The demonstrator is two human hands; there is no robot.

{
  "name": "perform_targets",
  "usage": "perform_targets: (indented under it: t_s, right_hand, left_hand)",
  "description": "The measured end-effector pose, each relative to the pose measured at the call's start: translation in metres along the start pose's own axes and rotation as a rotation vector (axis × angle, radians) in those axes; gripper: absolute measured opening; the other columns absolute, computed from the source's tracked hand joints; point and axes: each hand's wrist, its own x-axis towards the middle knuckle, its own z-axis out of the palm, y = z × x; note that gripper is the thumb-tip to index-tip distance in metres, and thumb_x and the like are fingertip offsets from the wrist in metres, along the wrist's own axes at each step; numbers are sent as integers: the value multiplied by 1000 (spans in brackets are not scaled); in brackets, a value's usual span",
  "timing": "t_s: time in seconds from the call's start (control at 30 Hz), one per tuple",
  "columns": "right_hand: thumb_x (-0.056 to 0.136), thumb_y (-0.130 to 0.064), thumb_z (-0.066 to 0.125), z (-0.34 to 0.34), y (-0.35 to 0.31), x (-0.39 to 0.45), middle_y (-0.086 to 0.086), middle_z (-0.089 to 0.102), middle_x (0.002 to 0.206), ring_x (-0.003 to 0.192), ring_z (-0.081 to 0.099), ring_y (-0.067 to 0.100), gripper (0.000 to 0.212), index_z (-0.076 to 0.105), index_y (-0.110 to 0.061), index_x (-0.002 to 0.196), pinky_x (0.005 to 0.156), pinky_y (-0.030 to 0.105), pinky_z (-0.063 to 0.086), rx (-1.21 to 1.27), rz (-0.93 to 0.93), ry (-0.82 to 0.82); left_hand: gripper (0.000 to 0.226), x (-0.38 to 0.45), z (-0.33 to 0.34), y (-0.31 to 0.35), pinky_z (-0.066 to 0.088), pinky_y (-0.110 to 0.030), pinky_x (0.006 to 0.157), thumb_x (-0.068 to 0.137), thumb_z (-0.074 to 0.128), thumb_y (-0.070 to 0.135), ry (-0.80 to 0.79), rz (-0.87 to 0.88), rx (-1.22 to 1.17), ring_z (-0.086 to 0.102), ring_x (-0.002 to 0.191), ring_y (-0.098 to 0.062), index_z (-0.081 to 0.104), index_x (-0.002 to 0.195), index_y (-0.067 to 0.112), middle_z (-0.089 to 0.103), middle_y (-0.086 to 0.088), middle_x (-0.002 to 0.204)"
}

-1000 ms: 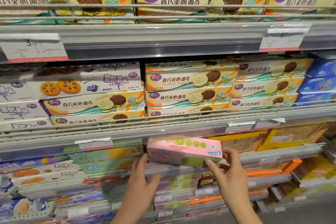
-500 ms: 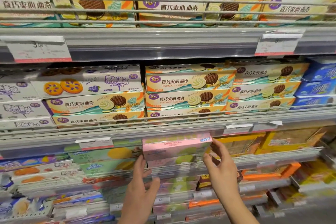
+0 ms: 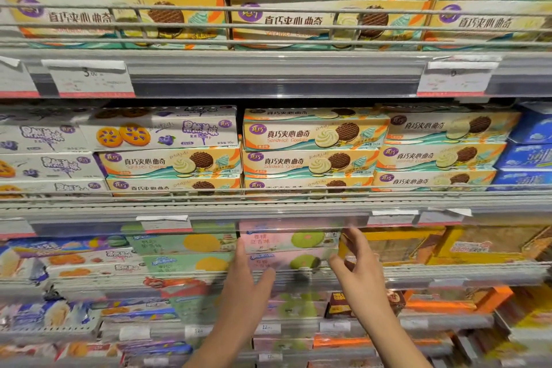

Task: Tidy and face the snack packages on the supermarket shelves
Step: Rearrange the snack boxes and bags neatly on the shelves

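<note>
Pink cardboard is filling the middle of my view: a pink box [image 3: 286, 240] with a green round on its face is sitting on the third shelf down, stacked on a second pink box [image 3: 286, 263], its top edge tucked just under the clear price rail [image 3: 268, 222]. My left hand [image 3: 248, 284] is reaching up with fingers straight and relaxed, fingertips touching the upper box's left edge, gripping nothing. My right hand [image 3: 355, 269] is hovering at the box's right end, fingers loosely curled, thumb and forefinger parted in a narrow gap; I cannot tell whether it is touching the cardboard. Green boxes [image 3: 185, 243] are pressing against the left side, yellow packs [image 3: 394, 245] are standing just right. A wire rail [image 3: 448, 273] is running along the near edge, leaving only a slim slot above the boxes.
</note>
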Motion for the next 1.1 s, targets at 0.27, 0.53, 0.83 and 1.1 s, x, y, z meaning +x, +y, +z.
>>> perform_targets:
  t_s: [0.27,0.53,0.83,1.1]
  right_hand:
    - [96,-37,61,-15,18,-11,-18,28,161,145,31,-2,49,46,-41,142,112,36,44,-172,-279,-108]
    - [92,-26,53,32,-5,-34,-4,37,160,148,34,16,58,46,-19,149,121,34,31,-281,-739,-150]
    - [83,-28,68,105,-76,-36,7,17,168,156,9,33,88,24,-22,159,119,60,27,-643,-710,-94]
    - [87,-26,69,155,-83,-51,10,4,170,156,1,36,87,23,-17,161,116,66,29,-662,-512,96]
  left_hand:
    - [82,-2,4,-1,53,-32,96,97,60,44,84,-39,29,56,123,-8,8,160,43,40,17,156]
    - [47,-37,-47,-21,50,-35,104,99,60,35,144,-24,253,57,121,-7,48,143,44,52,25,135]
    - [45,-28,-128,-65,45,-42,110,94,57,31,309,348,491,53,133,-18,58,139,27,54,9,147]
    - [53,-3,-221,-155,54,-45,100,89,67,22,312,372,461,46,137,-19,57,141,26,53,6,148]
